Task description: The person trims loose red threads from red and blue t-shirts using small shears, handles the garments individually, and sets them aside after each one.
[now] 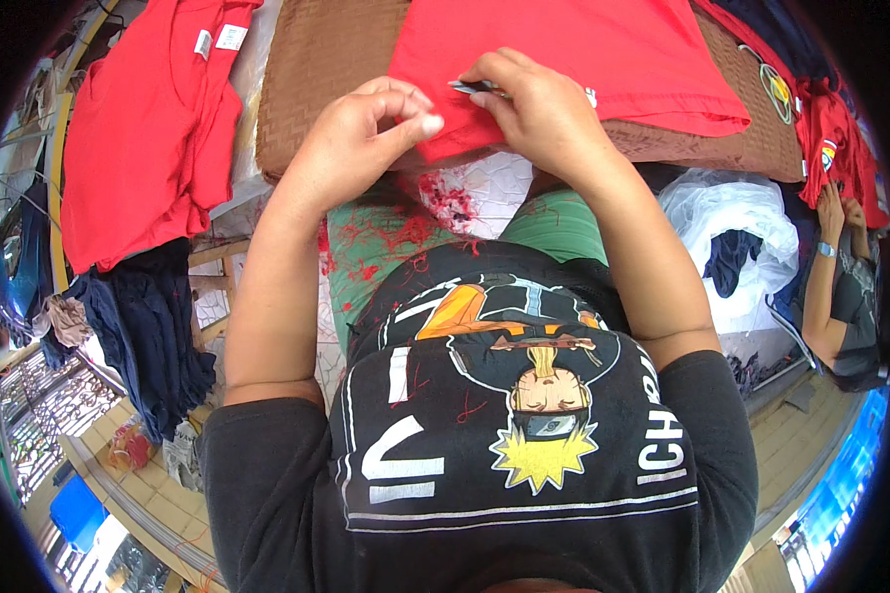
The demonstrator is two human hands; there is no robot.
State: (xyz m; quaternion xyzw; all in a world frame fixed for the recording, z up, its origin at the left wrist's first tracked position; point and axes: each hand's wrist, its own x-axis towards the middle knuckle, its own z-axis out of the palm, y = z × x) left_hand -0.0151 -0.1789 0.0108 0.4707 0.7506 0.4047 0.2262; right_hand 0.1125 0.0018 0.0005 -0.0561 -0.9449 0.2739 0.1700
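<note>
A red garment [564,59] lies spread over a brown textured padded surface in front of me. At its near left edge is my left hand [371,133], fingers curled in and the thumb close to them. Any thread or bit of cloth between those fingertips is too small to make out. My right hand [539,104] is closed round a small dark metal tool that looks like thread snips [473,88]. Its tips point left toward my left hand, just above the red cloth. The rest of the tool is hidden in my palm.
Another red garment [143,138] is piled at the left, with dark blue cloth [148,326] hanging below it. Red thread scraps [391,242] cover my lap. A white plastic bag [732,217] stands at the right, near another person's arm [819,287].
</note>
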